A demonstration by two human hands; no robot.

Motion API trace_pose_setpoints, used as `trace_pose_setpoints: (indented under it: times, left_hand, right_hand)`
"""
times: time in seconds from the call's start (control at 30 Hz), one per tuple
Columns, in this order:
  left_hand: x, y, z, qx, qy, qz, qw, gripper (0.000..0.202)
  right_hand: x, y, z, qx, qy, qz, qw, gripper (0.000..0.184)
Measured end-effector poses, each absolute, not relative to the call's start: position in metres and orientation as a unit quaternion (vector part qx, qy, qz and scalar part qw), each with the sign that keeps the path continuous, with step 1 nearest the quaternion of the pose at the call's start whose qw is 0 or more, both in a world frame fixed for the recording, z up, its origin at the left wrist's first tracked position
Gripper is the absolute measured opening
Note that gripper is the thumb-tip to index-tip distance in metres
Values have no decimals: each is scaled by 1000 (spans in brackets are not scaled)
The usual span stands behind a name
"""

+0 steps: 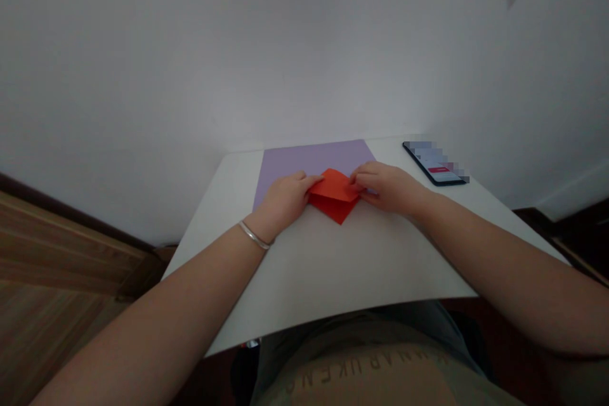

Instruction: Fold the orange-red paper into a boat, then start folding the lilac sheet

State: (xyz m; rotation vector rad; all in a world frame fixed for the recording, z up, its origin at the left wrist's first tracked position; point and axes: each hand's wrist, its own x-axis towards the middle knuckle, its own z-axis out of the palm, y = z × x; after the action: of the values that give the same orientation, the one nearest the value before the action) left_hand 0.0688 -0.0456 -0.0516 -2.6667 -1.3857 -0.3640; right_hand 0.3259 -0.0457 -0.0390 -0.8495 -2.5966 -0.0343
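While pinned to hold its fold, red paper [333, 195] lies on lilac sheet [314, 158].
Left grip [284, 198] presses edge, closure unclear; right grip [387, 187] pinches corner.

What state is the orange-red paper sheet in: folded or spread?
Folded: the orange-red paper sheet has a flap layered over a pointed corner, between the left hand and right hand.
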Motion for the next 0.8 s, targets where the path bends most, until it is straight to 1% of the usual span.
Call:
trace_pose_setpoints:
  times: [0.2,0.33,0.5,0.6,0.7,0.8]
  left_hand:
    - [71,-47,-48,-885,-446,-36,128,43]
    - [72,-49,-45,-889,-425,1,172,43]
    - [74,-53,-42,-888,-414,19,201,42]
    - [75,-54,-42,-885,-420,20,199,41]
    - [76,-55,-42,-884,-424,21,196,39]
    - [77,-56,-41,-884,-426,21,194,39]
  right_hand:
    - [324,-47,-40,-312,-943,-4,118,30]
    - [323,-48,-39,-326,-940,-11,97,34]
    - [319,-52,-36,-338,-938,-31,73,34]
    - [315,-57,-34,-340,-935,-35,89,33]
    - [310,-62,-33,-305,-943,-33,132,32]
    - [306,-64,-34,-266,-948,-35,170,26]
